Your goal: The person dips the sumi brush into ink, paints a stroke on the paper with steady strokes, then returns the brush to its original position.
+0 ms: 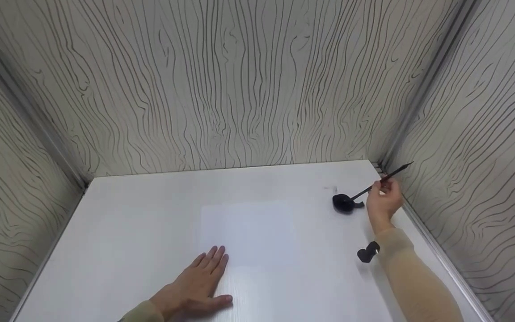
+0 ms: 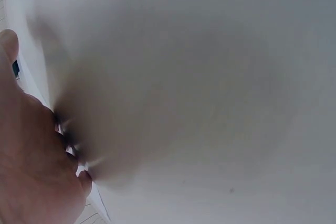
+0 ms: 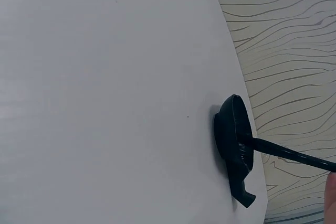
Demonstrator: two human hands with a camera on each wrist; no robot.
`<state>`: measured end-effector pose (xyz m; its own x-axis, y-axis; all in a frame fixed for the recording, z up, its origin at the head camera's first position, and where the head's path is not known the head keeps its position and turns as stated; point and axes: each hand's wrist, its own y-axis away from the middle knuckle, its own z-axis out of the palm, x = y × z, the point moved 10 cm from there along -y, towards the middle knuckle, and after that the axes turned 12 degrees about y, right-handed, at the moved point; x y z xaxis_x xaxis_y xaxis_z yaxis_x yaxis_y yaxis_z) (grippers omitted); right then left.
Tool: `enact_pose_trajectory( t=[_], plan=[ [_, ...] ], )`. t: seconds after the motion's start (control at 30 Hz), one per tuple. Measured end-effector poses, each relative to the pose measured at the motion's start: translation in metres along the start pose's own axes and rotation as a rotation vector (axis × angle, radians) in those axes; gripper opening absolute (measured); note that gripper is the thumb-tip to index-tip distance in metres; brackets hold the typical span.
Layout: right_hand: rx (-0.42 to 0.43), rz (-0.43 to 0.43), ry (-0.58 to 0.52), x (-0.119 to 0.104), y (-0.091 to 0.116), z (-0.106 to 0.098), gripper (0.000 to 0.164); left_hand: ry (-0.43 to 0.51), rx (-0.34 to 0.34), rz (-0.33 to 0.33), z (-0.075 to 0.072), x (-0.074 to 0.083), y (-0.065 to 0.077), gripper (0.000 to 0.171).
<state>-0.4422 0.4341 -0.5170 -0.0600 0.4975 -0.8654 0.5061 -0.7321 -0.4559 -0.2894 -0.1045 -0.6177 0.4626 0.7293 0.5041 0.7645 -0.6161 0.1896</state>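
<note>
My right hand pinches a slim dark brush between thumb and fingers at the right of the table. The brush slants down to the left, its lower end inside a small black dish with a curled handle. In the right wrist view the brush meets the hollow of the dish; its tip is hidden there. My left hand lies flat, fingers straight, with its fingertips on the lower left part of a white sheet of paper. The left wrist view shows this hand against the white surface.
The white table meets patterned walls at the back and sides. Faint grey smudges mark the tabletop behind the dish. A black wrist camera juts from the right sleeve. The right wall stands close beside my right hand.
</note>
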Motion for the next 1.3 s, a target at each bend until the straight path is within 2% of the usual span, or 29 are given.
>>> enact_pose_trajectory(
  t=[0.17,0.33,0.67,0.87,1.3],
  plan=[
    [0.013,-0.083,0.015,-0.002,0.004,-0.001,0.02,-0.019,-0.015,-0.007,0.002,-0.002,-0.001,0.109],
    [-0.012,-0.21,0.013,-0.01,0.009,0.001,0.02,-0.029,-0.018,-0.004,0.002,-0.003,-0.002,0.109],
    [-0.093,-0.402,-0.007,-0.038,0.017,0.007,0.019,-0.033,-0.022,-0.01,0.003,-0.004,-0.002,0.11],
    [-0.123,-0.514,0.019,-0.057,0.024,0.011,0.019,-0.015,0.009,0.014,0.001,-0.002,-0.002,0.11],
    [-0.196,-0.608,0.063,-0.055,0.046,0.022,0.019,-0.033,0.012,0.016,0.001,-0.001,-0.002,0.111]
  ],
)
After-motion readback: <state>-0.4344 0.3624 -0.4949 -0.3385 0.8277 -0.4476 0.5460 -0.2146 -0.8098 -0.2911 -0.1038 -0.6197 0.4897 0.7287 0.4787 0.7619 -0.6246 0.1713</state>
